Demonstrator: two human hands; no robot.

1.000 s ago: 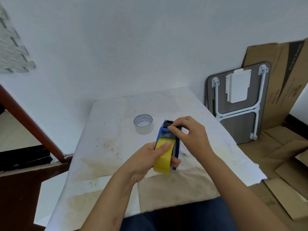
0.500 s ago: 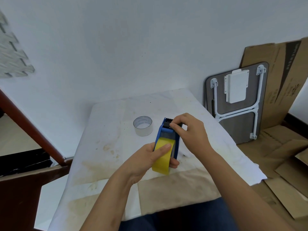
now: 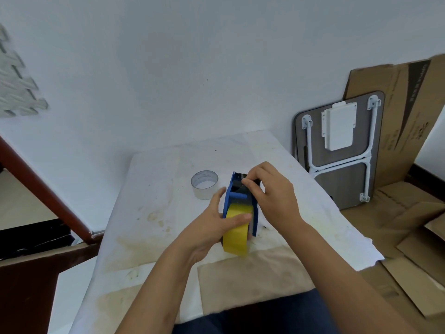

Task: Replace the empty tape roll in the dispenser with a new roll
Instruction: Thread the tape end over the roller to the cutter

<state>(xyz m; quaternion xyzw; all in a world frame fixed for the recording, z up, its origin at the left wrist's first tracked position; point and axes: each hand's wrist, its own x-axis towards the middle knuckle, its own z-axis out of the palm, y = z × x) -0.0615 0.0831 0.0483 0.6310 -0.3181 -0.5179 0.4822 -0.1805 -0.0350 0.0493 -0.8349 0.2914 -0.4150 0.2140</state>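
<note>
A blue tape dispenser is held above the middle of the white-covered table, with a yellow tape roll seated in its near end. My left hand grips the roll and the dispenser body, thumb lying across the yellow tape. My right hand pinches the dark part near the toothed blade at the far end. The empty roll core, a pale ring, stands on the table just left of the dispenser.
A folded grey table with white legs leans on the wall at the right, with flattened cardboard behind and below it. A brown wooden rail slants along the left. A beige cloth patch lies at the near table edge.
My right hand's fingers have shifted slightly along the dispenser's blade end. The left hand's fingers have spread a little. The empty core has not moved.
</note>
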